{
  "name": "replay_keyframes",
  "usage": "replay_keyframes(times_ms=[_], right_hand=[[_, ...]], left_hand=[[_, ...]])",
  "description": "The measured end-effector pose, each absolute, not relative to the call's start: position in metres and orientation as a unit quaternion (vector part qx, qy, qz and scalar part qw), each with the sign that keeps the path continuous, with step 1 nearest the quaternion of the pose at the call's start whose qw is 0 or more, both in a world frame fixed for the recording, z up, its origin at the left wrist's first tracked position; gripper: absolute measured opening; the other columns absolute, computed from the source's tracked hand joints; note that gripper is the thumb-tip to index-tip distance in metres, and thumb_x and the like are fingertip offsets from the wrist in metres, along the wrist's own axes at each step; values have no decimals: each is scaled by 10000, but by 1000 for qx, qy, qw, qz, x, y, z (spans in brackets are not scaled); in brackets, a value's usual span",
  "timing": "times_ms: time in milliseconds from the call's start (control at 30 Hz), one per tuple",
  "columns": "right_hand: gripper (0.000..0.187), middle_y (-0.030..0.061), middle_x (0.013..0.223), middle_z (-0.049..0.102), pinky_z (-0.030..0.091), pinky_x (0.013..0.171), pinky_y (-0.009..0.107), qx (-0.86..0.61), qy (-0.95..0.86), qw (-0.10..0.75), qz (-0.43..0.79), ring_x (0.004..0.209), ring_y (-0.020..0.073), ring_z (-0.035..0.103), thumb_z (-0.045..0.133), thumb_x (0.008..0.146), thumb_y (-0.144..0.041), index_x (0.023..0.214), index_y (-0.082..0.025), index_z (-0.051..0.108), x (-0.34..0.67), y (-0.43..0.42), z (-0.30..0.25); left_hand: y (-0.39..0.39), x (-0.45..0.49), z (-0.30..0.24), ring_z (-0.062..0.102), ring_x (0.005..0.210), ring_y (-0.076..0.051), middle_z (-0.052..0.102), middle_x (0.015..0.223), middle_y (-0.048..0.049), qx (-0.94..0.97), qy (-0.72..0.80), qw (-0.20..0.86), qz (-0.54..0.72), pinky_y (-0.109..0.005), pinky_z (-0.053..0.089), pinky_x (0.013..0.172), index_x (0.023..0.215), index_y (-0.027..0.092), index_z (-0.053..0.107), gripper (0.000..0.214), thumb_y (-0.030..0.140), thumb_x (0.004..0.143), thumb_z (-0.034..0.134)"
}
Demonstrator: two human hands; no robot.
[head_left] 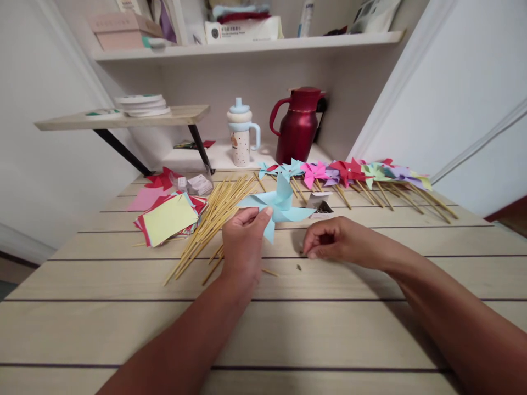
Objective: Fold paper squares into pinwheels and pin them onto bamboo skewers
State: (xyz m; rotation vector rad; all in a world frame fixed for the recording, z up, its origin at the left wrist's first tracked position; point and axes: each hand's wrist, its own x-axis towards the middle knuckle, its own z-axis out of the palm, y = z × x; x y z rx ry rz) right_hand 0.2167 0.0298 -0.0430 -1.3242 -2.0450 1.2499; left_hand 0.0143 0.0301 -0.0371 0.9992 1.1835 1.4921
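Observation:
A light blue paper pinwheel [282, 204] is pinched at its centre between the thumb and fingers of my left hand [245, 233], held above the table. My right hand [329, 238] is low over the tabletop to the right, its fingers curled and pressed together at the tips. Whatever may be in that pinch is too small to name. A tiny dark metal piece [298, 267] lies on the wood just below those fingertips. Behind my right hand is a small open box [321, 207] with dark little fasteners inside.
Bamboo sticks [206, 230] lie in a loose pile left of centre, beside stacked coloured paper squares [171, 219]. Finished pinwheels on sticks [349, 171] line the table's back right. A red thermos jug [298, 129] and a spotted cup [241, 137] stand behind, under a white shelf [247, 48].

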Motion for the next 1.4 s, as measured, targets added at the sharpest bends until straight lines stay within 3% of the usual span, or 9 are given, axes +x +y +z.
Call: replay_keyframes(times_ms=[133, 300, 600, 733, 867, 1133, 1400], right_hand=[[114, -17, 704, 668, 393, 596, 257, -457, -740, 178, 460, 632, 128, 533, 673, 794, -308, 825, -222, 741, 207, 24, -46], [140, -33, 661, 581, 363, 579, 255, -506, -715, 235, 420, 610, 117, 478, 674, 814, -327, 882, -216, 725, 197, 25, -59], [247, 7, 756, 605, 365, 575, 260, -536, -657, 280, 450, 654, 120, 476, 699, 813, -438, 866, -198, 727, 203, 23, -59], [275, 7, 750, 598, 339, 547, 265, -578, -622, 308, 430, 616, 113, 443, 755, 751, -470, 808, -203, 725, 219, 11, -60], [274, 11, 773, 622, 367, 590, 281, -602, -612, 358, 369, 657, 133, 466, 729, 777, -495, 837, -227, 730, 220, 1, -71], [159, 10, 752, 611, 415, 615, 267, -512, -758, 310, 259, 639, 129, 491, 627, 900, -337, 929, -272, 768, 204, -9, -79], [148, 10, 782, 653, 428, 591, 241, -487, -787, 290, 242, 627, 119, 517, 631, 906, -298, 981, -285, 758, 206, -7, -82]], left_hand=[[31, 15, -41, 500, 666, -120, 577, 669, 19, 379, 486, 494, 613, -234, 406, 651, 666, 173, 686, 186, 326, 657, 793], [32, 12, -39, 466, 646, -111, 538, 642, 29, 363, 470, 514, 619, -225, 376, 629, 655, 174, 665, 171, 307, 688, 768], [31, 10, -34, 385, 600, -97, 448, 595, 50, 346, 436, 550, 623, -234, 312, 584, 592, 165, 583, 236, 295, 708, 741], [31, 11, -36, 392, 604, -96, 457, 599, 45, 343, 434, 558, 619, -237, 314, 593, 596, 160, 595, 225, 282, 729, 729], [32, 15, -42, 443, 637, -109, 529, 642, 25, 335, 440, 557, 620, -243, 351, 625, 663, 151, 661, 159, 277, 720, 741], [37, 14, -49, 438, 621, -109, 527, 620, 33, 342, 448, 541, 625, -244, 345, 621, 645, 153, 656, 167, 280, 706, 744], [38, 13, -50, 454, 632, -114, 542, 638, 28, 341, 447, 543, 623, -242, 351, 627, 665, 154, 663, 155, 281, 727, 725]])
